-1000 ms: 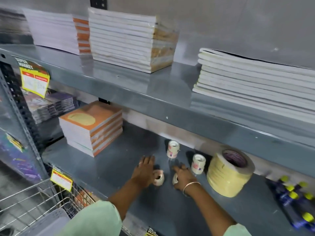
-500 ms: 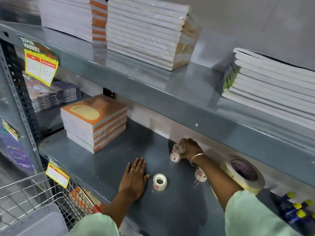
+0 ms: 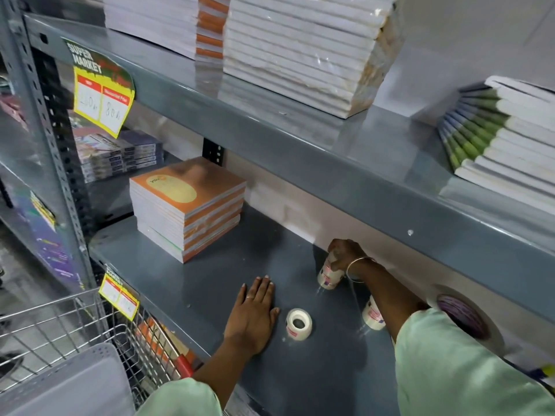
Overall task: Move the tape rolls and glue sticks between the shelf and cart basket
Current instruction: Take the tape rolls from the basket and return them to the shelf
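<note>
Grey steel shelf (image 3: 186,280): smooth painted metal, faintly glossy, with a folded front lip.
Left hand (image 3: 252,316): flat on the shelf, palm down, fingers straight and close together, holding nothing; a thin ring on one finger.
Right hand (image 3: 345,253): curled over the top of an upright stack of small tape rolls (image 3: 329,274) near the back of the shelf, gripping it; a thin metal bangle at the wrist.
Loose tape roll (image 3: 298,324): small white ring lying flat just beside the left hand's thumb, hollow core facing up, red-printed label on its side.
Second tape stack (image 3: 373,316): white cylinder with a red and blue label, partly hidden under the right forearm.
Large tape roll (image 3: 468,319): broad pale ring with a dark purplish core, behind the pale green sleeve.
Orange notebooks (image 3: 189,205): square-cornered stack with matte covers, well to the left.
Cart basket (image 3: 75,319): shiny wire grid at lower left, a grey plastic panel inside.
</note>
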